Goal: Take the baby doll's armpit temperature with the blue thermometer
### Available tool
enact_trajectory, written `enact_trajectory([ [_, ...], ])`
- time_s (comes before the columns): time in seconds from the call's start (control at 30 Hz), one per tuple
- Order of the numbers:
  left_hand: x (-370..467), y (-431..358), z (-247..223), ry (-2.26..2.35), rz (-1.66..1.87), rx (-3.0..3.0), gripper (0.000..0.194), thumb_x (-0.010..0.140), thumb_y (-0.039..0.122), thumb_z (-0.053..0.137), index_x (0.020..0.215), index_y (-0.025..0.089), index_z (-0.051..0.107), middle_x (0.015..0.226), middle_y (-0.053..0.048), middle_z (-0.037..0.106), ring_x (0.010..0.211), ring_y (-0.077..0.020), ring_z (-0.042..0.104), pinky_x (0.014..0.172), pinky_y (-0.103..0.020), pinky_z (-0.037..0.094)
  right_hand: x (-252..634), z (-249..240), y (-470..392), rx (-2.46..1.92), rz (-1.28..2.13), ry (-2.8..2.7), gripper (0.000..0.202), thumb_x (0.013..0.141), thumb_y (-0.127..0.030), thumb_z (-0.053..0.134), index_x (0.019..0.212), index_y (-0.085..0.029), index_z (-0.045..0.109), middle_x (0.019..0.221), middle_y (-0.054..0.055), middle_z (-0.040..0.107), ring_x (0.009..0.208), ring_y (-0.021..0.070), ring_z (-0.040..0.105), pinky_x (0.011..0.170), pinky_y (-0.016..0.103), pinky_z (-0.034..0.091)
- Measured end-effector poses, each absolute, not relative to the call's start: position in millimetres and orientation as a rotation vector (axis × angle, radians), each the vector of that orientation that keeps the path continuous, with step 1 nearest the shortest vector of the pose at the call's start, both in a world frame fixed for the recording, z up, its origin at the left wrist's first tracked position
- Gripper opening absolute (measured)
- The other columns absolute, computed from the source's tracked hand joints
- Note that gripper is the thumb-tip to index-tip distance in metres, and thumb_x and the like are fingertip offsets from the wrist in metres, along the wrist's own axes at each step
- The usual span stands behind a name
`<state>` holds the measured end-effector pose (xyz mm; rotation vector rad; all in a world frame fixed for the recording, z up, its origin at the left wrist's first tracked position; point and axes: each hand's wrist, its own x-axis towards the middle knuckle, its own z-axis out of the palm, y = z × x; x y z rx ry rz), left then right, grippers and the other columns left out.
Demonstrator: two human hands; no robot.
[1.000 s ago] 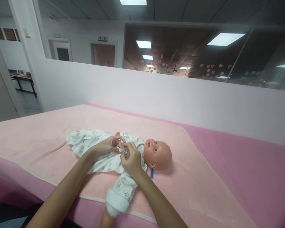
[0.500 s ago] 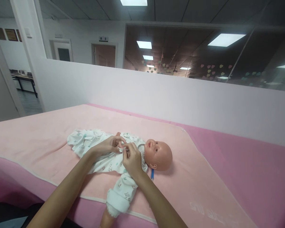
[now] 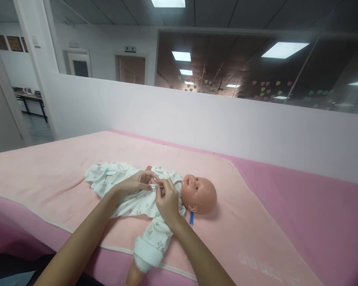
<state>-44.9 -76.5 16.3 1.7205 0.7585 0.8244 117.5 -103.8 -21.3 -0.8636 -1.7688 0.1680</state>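
A baby doll (image 3: 201, 195) lies on its back on a pink blanket (image 3: 274, 242), its head to the right. It wears a white printed gown (image 3: 134, 205) with a folded cuff on the near sleeve. Over the doll's chest, my left hand (image 3: 140, 180) is curled with its fingertips together at a thin white tie. My right hand (image 3: 168, 198) pinches the same tie from the right, its fingers nearly touching the left ones. The tie is small and partly hidden by the fingers.
Behind the padded pink surface (image 3: 325, 202) stands a low white wall (image 3: 197, 119) with glass above it. A blue strip (image 3: 191, 218) shows below the doll's neck. Far left, a table (image 3: 30, 97) stands beyond a doorway.
My right hand has shifted very slightly to the right, and the left fingers have closed in a little at the tie. The doll has not moved.
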Motion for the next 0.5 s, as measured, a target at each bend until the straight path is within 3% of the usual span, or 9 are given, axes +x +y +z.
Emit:
enact_trajectory([
  [0.5, -44.1, -72.1, 12.0, 0.834, 0.842, 1.641, 0.022, 0.061, 0.014, 0.059, 0.082, 0.018, 0.058, 0.069, 0.002, 0.052, 0.061, -0.0100, 0.046, 0.049, -0.020, 0.029, 117.1, -22.2, -104.7, -0.868, 0.194, -1.760, 0.014, 0.083, -0.018, 0.043, 0.083, -0.020, 0.056, 0.082, 0.003, 0.057, 0.068, 0.0128, 0.053, 0.058, 0.023, 0.039],
])
